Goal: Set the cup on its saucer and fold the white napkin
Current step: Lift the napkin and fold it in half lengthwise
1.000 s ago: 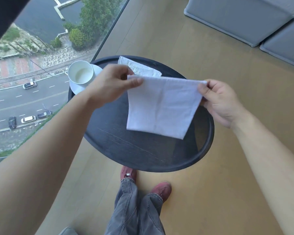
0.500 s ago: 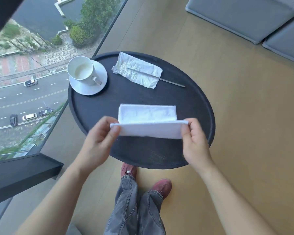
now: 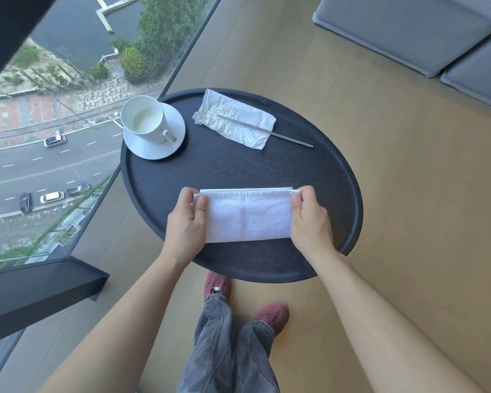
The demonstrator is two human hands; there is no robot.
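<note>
A white cup (image 3: 143,119) stands upright on its white saucer (image 3: 169,143) at the far left of the round black table (image 3: 238,163), handle toward me. The white napkin (image 3: 248,215) lies folded into a flat rectangle on the near part of the table. My left hand (image 3: 186,224) pinches its left end and my right hand (image 3: 309,219) pinches its right end, thumbs on top at the far corners.
A crumpled white paper wrapper (image 3: 233,119) with a thin metal stick (image 3: 284,136) lies at the back of the table. Glass wall at left with a dark ledge (image 3: 37,287). Grey cushions (image 3: 408,29) at upper right. My legs and red shoes (image 3: 271,314) are under the table's near edge.
The napkin, held up open in the air a second ago, came down onto the table and its near layer was folded over away from me; both hands moved with it.
</note>
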